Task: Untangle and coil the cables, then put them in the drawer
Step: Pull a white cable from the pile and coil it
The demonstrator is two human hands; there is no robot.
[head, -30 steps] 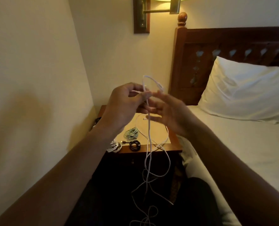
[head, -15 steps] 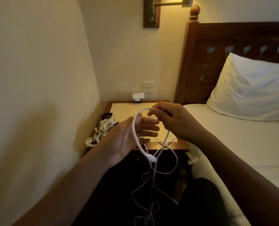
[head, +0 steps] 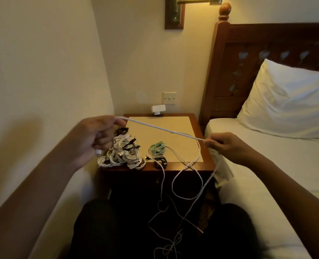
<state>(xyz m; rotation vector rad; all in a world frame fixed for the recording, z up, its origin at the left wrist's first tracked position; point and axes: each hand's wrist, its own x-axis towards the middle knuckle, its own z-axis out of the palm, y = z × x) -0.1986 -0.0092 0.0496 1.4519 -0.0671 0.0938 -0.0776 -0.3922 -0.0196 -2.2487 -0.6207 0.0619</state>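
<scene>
The bench (head: 196, 128) sits wedged between the left wall (head: 42, 71) and the bed (head: 267, 174), its right edge just beside the mattress. The far half of its top lies bare. A tangled pile of white cables (head: 121, 156) crowds the near-left corner, with a green coil (head: 157, 147) and a black coil (head: 160, 161) near the front edge.

The left hand (head: 95, 137) grips one end of a white cable (head: 164, 128), fingers (head: 106, 136) curled round it. The right hand (head: 225, 145) pinches it further along, over the bench's right edge. Between the hands the cable runs taut above the bench; the rest droops past the near edge in loose loops.
</scene>
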